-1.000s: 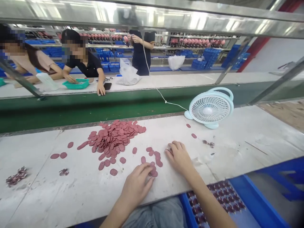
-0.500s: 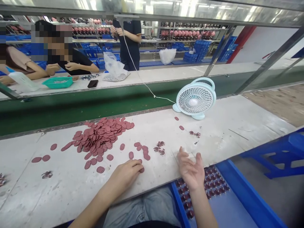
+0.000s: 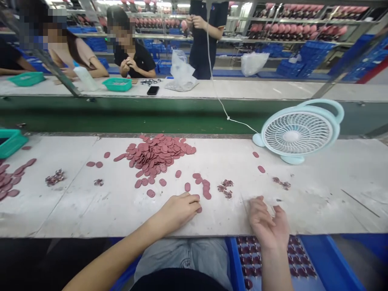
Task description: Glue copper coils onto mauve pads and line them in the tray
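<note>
My left hand (image 3: 181,212) rests palm down near the table's front edge. Its fingers are bent together over a dull-red oval piece (image 3: 199,210), whose edge shows at the fingertips. A large pile of the same flat oval pieces (image 3: 157,152) lies beyond it, with several loose ones scattered around. My right hand (image 3: 269,222) is turned palm up at the front edge, fingers loosely curled and apart, with nothing visible in it. Between and beyond the hands lies a small cluster of dark-red and silvery bits (image 3: 226,188); a similar cluster (image 3: 281,183) lies farther right.
A light-blue fan (image 3: 298,131) stands at the back right, its white cord (image 3: 228,118) running upward. Below the right hand, a blue tray (image 3: 325,258) holds rows of dark-red parts. Teal baskets (image 3: 12,143) stand at the left and opposite, where several people sit or stand.
The view has swung left and levelled, showing more of the left side. Both hands keep nearly the same pose and place on the table.
</note>
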### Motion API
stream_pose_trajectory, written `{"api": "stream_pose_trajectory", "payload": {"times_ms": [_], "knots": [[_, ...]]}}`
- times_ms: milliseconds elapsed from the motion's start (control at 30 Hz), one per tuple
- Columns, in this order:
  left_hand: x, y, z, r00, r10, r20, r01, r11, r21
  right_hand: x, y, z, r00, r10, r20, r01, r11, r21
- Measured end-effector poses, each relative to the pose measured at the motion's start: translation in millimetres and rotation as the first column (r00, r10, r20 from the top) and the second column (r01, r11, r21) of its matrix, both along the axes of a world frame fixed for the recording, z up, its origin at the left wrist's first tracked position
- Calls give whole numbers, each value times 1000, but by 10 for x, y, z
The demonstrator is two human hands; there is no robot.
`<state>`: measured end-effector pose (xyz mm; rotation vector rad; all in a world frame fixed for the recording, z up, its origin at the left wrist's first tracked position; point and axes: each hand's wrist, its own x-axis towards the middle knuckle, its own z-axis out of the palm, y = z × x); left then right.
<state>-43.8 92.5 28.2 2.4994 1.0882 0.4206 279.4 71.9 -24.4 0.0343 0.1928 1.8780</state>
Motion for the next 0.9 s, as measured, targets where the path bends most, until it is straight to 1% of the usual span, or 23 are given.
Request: {"api": "stream_pose_trajectory", "payload": {"times_ms": [67,100,133,167,200,233,267,300,333,367,400,467,533,567,600,633,700,733,767,833,900], "knots": [[-77,-27,21,996,55,73,-51,997,-51,-84,-131,113,990,-58,127,63,997,-43],[-114,-65,20,978,109,177,-87,988,-129,-134,-198,180,969,-96,229,114,991,-66],[-144,-123,7,926,188,328,-103,961,-258,-188,-257,251,930,-131,345,169,982,-83],[-162,-197,-19,815,304,493,-75,899,-431,-245,-304,323,875,-152,460,219,971,-96],[-166,-285,-58,644,455,616,21,793,-608,-306,-338,392,814,-157,559,257,961,-103],[-156,-382,-107,445,615,651,167,657,-735,-369,-360,455,759,-146,635,275,955,-108],[-132,-483,-160,277,747,604,321,521,-791,-435,-374,509,704,-128,699,282,953,-109],[-96,-583,-215,174,834,524,440,410,-799,-504,-387,552,647,-112,754,286,953,-104],[-51,-675,-266,107,892,440,526,324,-786,-577,-404,582,590,-97,802,282,955,-92],[0,-757,-310,57,927,372,585,271,-764,-653,-429,600,536,-79,841,264,962,-77],[55,-825,-345,20,946,324,627,240,-741,-732,-464,606,489,-59,870,234,970,-66],[162,-921,-389,-19,962,274,676,214,-705,-898,-561,596,426,-10,905,143,988,-56],[250,-975,-400,-28,965,260,693,206,-691,-1072,-671,574,380,14,925,62,997,-40],[283,-992,-397,-21,966,259,696,200,-689,-1159,-718,565,346,-6,938,56,998,-15],[309,-1005,-389,-17,966,258,697,196,-689,-1245,-756,560,294,-55,954,80,996,33],[326,-1016,-378,-13,966,260,698,195,-689,-1327,-782,560,223,-130,966,132,986,103],[342,-1035,-353,-9,963,268,697,198,-689,-1472,-801,571,44,-277,960,252,933,258],[343,-1043,-343,-8,962,274,695,202,-690,-1531,-798,580,-34,-324,946,287,903,319],[341,-1050,-337,-8,960,280,693,207,-691,-1577,-790,590,-95,-355,930,310,877,367],[334,-1060,-335,-6,958,286,688,212,-694,-1638,-769,610,-166,-372,913,318,856,407],[328,-1065,-346,-4,958,285,688,210,-695,-1664,-751,625,-208,-368,906,323,849,419]]}}
